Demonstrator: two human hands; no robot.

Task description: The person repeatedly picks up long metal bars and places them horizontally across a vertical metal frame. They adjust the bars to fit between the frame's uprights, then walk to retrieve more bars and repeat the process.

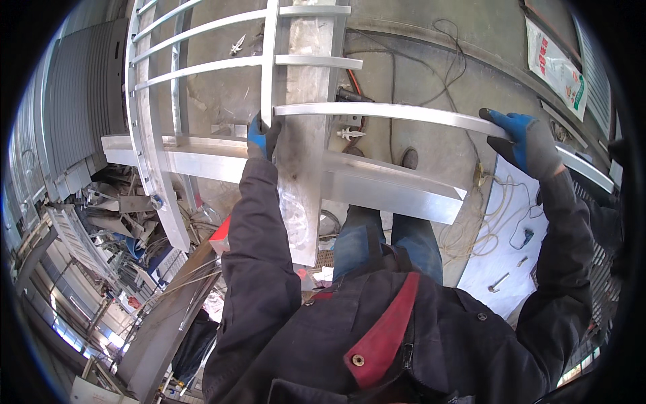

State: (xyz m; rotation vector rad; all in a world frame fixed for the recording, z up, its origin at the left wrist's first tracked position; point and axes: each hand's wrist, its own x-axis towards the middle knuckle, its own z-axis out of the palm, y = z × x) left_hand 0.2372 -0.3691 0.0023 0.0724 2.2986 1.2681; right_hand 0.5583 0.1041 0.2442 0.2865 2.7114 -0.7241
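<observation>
My right hand, in a blue-and-grey work glove, is closed around a long silver metal tube near its right part. The tube runs left to an upright flat bar of a fence-like metal frame. My left hand, gloved alike, is closed on that bar's near end, where the tube meets it; its fingers are partly hidden. Other crossbars of the frame lie farther off, passing through the same bar to a punched side rail. Wide metal beams lie crosswise beneath the frame.
Spear-shaped metal finials lie on the floor, near a dark tool with an orange cable. A pale sheet at right holds a hammer and hoses. Scrap metal is piled left, below stacked grey panels.
</observation>
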